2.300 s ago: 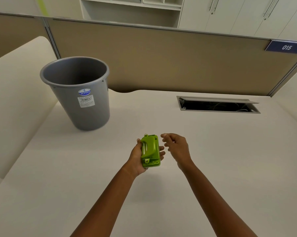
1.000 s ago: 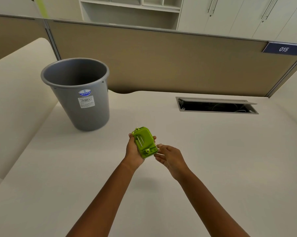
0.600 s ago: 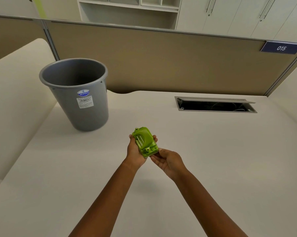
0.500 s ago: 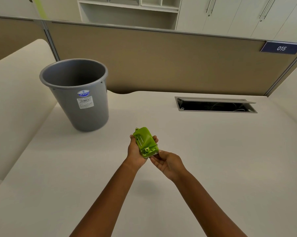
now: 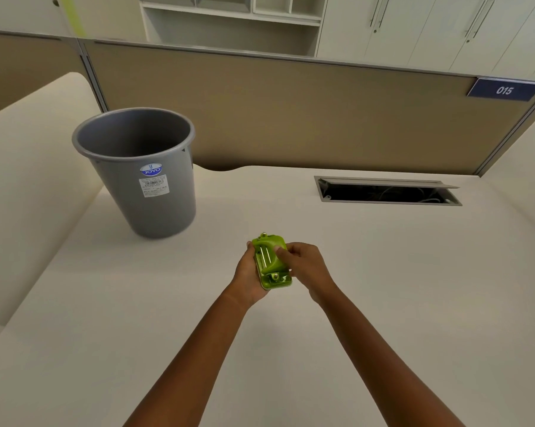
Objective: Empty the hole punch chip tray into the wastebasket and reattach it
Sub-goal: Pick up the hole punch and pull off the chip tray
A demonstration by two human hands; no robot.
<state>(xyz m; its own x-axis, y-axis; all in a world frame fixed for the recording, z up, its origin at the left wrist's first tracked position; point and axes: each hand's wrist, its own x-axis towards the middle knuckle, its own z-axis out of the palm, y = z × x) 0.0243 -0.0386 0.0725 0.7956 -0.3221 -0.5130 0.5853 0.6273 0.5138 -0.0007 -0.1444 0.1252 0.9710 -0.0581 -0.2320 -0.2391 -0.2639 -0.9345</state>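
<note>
A small lime-green hole punch is held above the middle of the white desk, lengthwise away from me. My left hand cups it from the left and underneath. My right hand grips its right side, thumb pressed on the top near the metal strip. The chip tray cannot be told apart from the punch body. A grey plastic wastebasket with a white label stands upright on the desk, to the far left of my hands, its inside in shadow.
A beige partition closes the far edge of the desk, with a blue "015" plate at its right. An open cable slot lies in the desk at the far right. A cream ledge rises on the left.
My right hand has moved from under the near end of the hole punch up to its right side, thumb now on top. The punch has turned straighter in my left hand.
</note>
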